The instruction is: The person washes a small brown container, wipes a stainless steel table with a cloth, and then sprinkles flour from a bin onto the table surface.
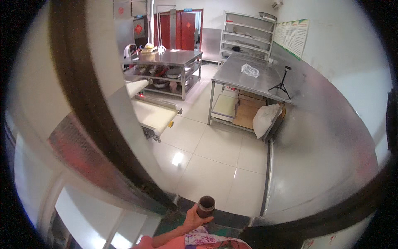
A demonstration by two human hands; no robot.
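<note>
My left hand (192, 222) is wrapped round a dark brown cylindrical cup (205, 209) low in the middle of the head view. The cup's round, open mouth faces up, and whatever is inside it is too dark to make out. My forearm reaches in from the lower left, beside pink and floral-patterned clothing (215, 240). My right hand does not show. Both hand and cup are over a dark doorway threshold (236, 218).
Dark door frame edges (99, 116) curve round the opening. Beyond lies a pale tiled floor (219, 153). A conveyor-like machine (155, 114) and a steel shelf table (174, 58) stand left; a steel table (248, 79) with a small tripod (282, 83) and a white sack (265, 118) beneath stands right.
</note>
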